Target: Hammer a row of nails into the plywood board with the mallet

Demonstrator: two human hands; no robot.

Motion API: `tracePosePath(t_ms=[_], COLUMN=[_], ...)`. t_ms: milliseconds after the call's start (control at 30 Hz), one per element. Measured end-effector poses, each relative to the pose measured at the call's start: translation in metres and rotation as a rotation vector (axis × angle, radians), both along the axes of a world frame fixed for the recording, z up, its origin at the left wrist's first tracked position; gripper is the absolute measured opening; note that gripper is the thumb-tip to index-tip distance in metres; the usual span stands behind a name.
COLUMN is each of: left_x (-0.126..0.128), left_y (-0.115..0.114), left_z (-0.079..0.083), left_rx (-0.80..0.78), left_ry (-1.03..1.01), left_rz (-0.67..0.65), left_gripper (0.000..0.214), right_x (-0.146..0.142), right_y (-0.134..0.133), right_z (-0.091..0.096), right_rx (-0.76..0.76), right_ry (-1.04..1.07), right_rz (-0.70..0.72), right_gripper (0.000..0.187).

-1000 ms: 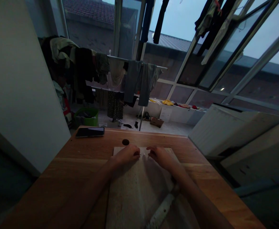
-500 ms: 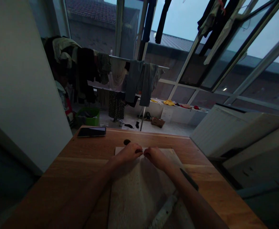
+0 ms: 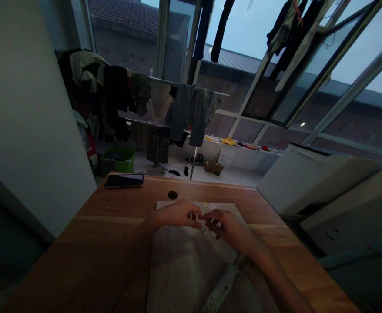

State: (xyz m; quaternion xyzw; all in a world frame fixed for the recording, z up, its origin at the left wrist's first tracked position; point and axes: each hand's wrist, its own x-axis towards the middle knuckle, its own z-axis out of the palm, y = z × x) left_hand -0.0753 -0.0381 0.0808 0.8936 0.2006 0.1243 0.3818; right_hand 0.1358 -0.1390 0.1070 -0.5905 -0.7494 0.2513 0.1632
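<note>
The left hand (image 3: pixel 179 214) and right hand (image 3: pixel 226 228) curl half-closed (holding anything? one cannot tell); a lowered right forearm (image 3: pixel 269 265) could nudge the pale handle (image 3: pixel 222 286) on the board (image 3: pixel 174 269).

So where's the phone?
In the head view, the phone lies near the far left corner of the table, left of the round hole.

Home: laundry (image 3: pixel 180 115) on drying rack (image 3: pixel 223 94), wide windows (image 3: pixel 174 48).
</note>
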Motion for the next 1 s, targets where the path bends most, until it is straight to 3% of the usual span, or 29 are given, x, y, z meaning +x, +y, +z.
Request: tracePosePath(t_ms=[233, 333, 400, 533, 633, 700, 800, 900, 1000], left_x=[-0.019, -0.027, -0.035, -0.052, -0.062, -0.069, -0.080, -0.094, -0.111], left_y=[-0.027, -0.054, -0.078, -0.131, -0.161, -0.173, -0.183, -0.189, -0.191], left_z=[0.052, 0.065, 0.062, 0.031, -0.003, -0.027, -0.061, -0.089, -0.101], left_rx=[0.098, 0.178, 0.256, 0.265, 0.266, 0.307, 0.429, 0.527, 0.558], left_ry=[0.031, 0.144, 0.291, 0.515, 0.580, 0.557, 0.475, 0.327, 0.241], left_rz=[0.135, 0.192, 0.258, 0.429, 0.443, 0.430, 0.527, 0.602, 0.682], left_gripper=[0.034, 0.035, 0.038, 0.044, 0.050, 0.052, 0.049, 0.054, 0.058], right_x=[0.037, 0.070, 0.092, 0.121, 0.129, 0.135, 0.138, 0.124, 0.088], right_y=[-0.062, -0.100, -0.125, -0.167, -0.182, -0.184, -0.183, -0.182, -0.177], right_z=[-0.009, -0.032, -0.056, -0.112, -0.135, -0.138, -0.130, -0.125, -0.127], right_rx=[0.312, 0.420, 0.476, 0.538, 0.410, 0.300, 0.211, 0.261, 0.338], right_ry=[0.143, 0.096, 0.021, -0.099, -0.080, -0.065, -0.038, -0.014, 0.026], right_rz=[-0.172, -0.371, -0.517, -0.691, -0.718, -0.742, -0.772, -0.739, -0.665], right_gripper=[0.031, 0.034, 0.038, 0.051, 0.050, 0.051, 0.050, 0.047, 0.045])
